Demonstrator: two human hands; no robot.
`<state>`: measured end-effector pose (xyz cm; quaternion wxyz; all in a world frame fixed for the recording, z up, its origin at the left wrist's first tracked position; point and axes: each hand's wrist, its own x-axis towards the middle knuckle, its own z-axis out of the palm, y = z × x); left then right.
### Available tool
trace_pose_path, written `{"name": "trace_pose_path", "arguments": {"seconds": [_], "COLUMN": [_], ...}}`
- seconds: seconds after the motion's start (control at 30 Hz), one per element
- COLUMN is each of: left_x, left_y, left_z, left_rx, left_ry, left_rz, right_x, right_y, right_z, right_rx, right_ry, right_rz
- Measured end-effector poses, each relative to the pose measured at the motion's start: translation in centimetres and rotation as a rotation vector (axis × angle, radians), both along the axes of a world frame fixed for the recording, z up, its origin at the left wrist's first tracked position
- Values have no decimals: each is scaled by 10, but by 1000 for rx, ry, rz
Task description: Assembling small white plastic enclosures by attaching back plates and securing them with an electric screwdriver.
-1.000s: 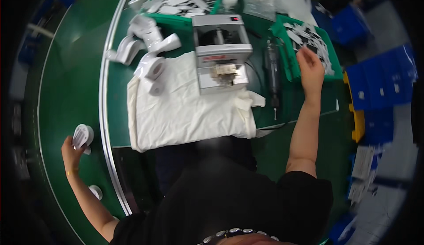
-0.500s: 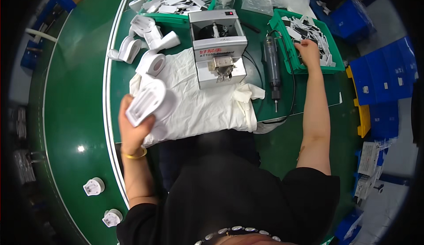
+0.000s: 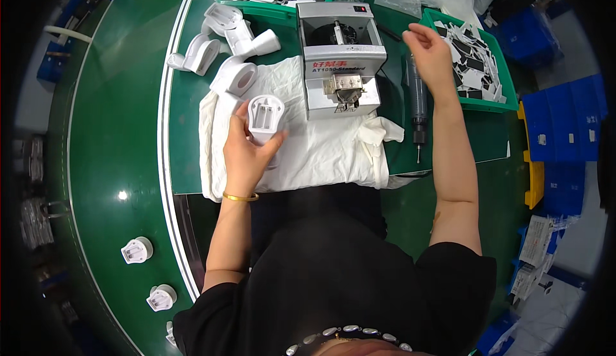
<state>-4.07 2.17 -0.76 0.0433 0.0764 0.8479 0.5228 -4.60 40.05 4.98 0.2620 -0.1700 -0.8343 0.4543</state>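
My left hand (image 3: 247, 154) is wrapped round a white plastic housing (image 3: 266, 113), thumb on one side and fingers on the other. The housing is held over a white cloth (image 3: 308, 157), with a slotted recess in its flat face turned up. Over the upper end of a dark electric screwdriver (image 3: 418, 102), my right hand (image 3: 431, 54) has its fingers curled together; whatever they hold, if anything, I cannot make out. Close to its right stands a green bin (image 3: 511, 80) of small flat white and black pieces (image 3: 476, 77).
A grey-white screw feeder (image 3: 343, 64) stands at the back of the cloth. Several white housings (image 3: 234, 77) lie at the left, and two more (image 3: 137, 251) sit farther out on the green surface. Another green bin (image 3: 273, 13) holds white parts.
My right hand has come out of the right bin and moved left toward the screw feeder. My left hand has brought the housing rightward over the cloth and turned it more upright.
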Motion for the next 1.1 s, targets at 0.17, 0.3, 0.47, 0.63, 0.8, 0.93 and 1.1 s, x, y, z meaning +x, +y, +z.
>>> {"name": "trace_pose_path", "arguments": {"seconds": [0.17, 0.3, 0.47, 0.63, 0.8, 0.93, 1.1], "left_x": [-1, -6, -7, -7, -7, 3, 15], "left_y": [-13, -20, -17, -18, -18, -2, 12], "left_z": [-5, 7, 4, 1, -1, 5, 17], "left_rx": [217, 137, 5, -33, 172, 319, 396], "left_ry": [-74, -150, 107, 68, -109, -20, 63], "left_rz": [-188, -235, -205, -242, -309, -335, -359], "right_x": [4, 22, 34, 32, 30, 37, 41], "right_y": [83, 131, 142, 134, 160, 155, 146], "right_z": [5, 5, -14, -21, -43, -34, -22], "right_rx": [152, 366, 594, 563, 612, 104, -129], "right_ry": [-4, -345, -621, -574, -423, -118, 175], "right_rz": [-304, -368, -418, -465, -464, -327, -296]}}
